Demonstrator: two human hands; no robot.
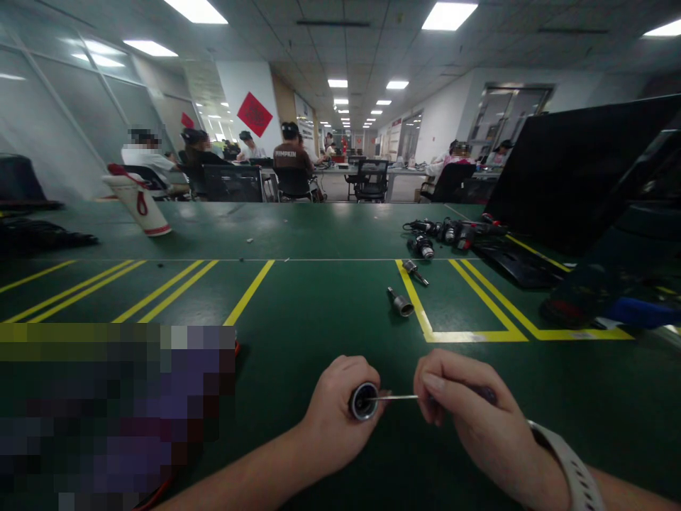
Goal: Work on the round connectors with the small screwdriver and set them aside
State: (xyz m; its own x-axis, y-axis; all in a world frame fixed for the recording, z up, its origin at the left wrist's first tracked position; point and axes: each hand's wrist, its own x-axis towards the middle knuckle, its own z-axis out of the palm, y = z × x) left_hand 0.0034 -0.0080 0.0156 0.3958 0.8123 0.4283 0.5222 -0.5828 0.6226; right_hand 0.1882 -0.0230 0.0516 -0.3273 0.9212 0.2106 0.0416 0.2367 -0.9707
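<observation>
My left hand (340,408) is closed around a dark cylinder with a shiny round metal rim (364,402), its open end facing me. Between the fingers of my right hand (473,415) is a thin screwdriver (399,397). Its metal shaft reaches left to the cylinder's opening; where exactly the tip rests cannot be made out. Part of its dark handle shows behind my right fingers. Farther up the green table lie a metal socket with a shank (401,304) and a similar smaller piece (415,273).
Several dark tools with metal collars (447,231) lie at the back right, beside a black monitor (579,170). A white cup (139,204) stands at the back left. Yellow tape (473,336) marks the green table (319,298). Several people sit at desks beyond.
</observation>
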